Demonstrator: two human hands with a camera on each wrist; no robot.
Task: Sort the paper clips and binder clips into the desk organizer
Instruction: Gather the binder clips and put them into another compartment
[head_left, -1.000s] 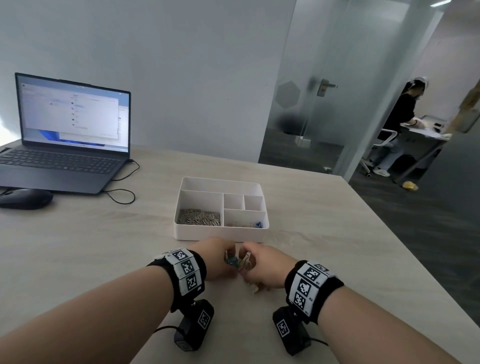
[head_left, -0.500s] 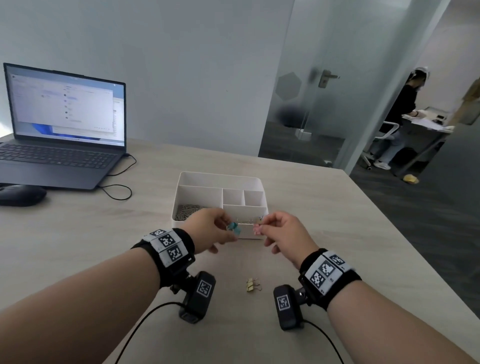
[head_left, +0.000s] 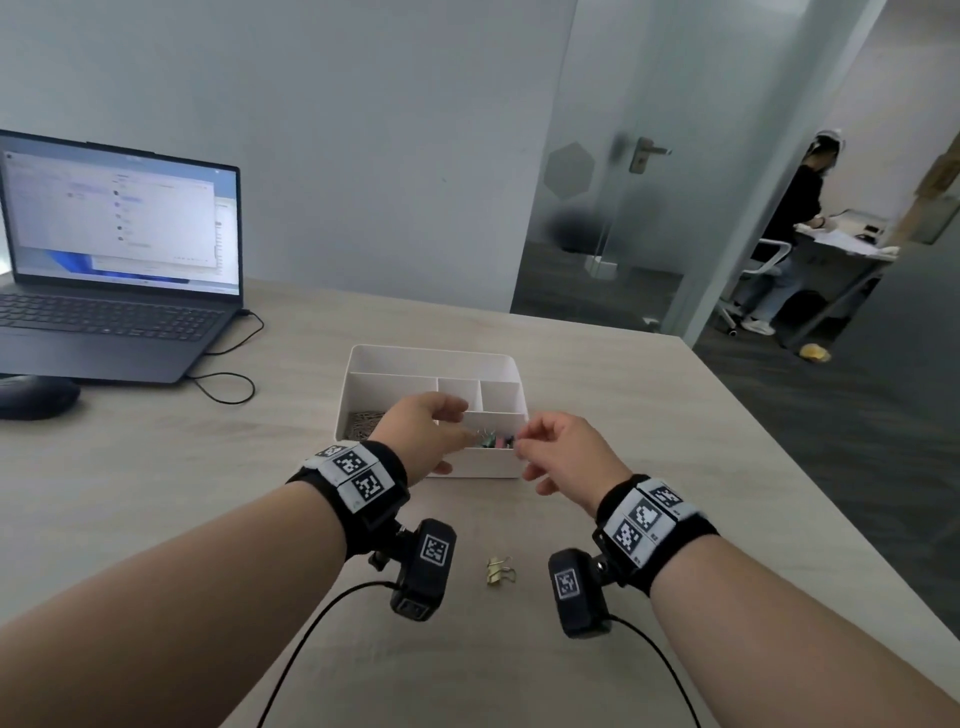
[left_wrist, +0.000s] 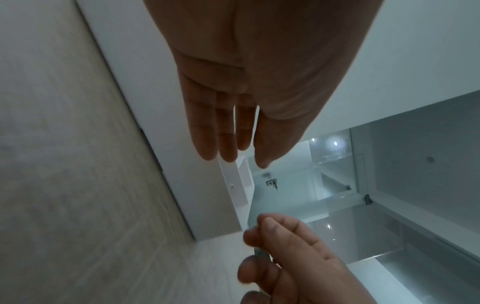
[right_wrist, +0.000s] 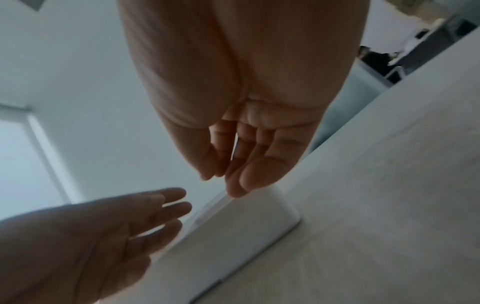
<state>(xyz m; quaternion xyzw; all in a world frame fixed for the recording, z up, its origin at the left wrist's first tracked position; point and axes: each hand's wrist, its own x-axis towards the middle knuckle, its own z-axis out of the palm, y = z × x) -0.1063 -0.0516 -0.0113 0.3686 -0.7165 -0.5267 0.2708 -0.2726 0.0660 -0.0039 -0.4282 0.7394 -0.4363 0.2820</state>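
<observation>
The white desk organizer stands mid-table. Paper clips fill its front left compartment; several coloured binder clips lie in the front right one. My left hand hovers over the organizer's front edge with straight fingers that hold nothing. My right hand is at the front right compartment, thumb and fingers pinched together. In the left wrist view a small grey piece of a binder clip shows between them. A gold binder clip lies on the table between my wrists.
An open laptop with its cable and a dark mouse sit at the far left. The table's right edge runs close by. Behind a glass door, a person stands at another desk.
Both hands rose from the table and carried clips forward to the organizer. The left hand has opened and let its teal clip go into the front right compartment. The gold clip stayed behind.
</observation>
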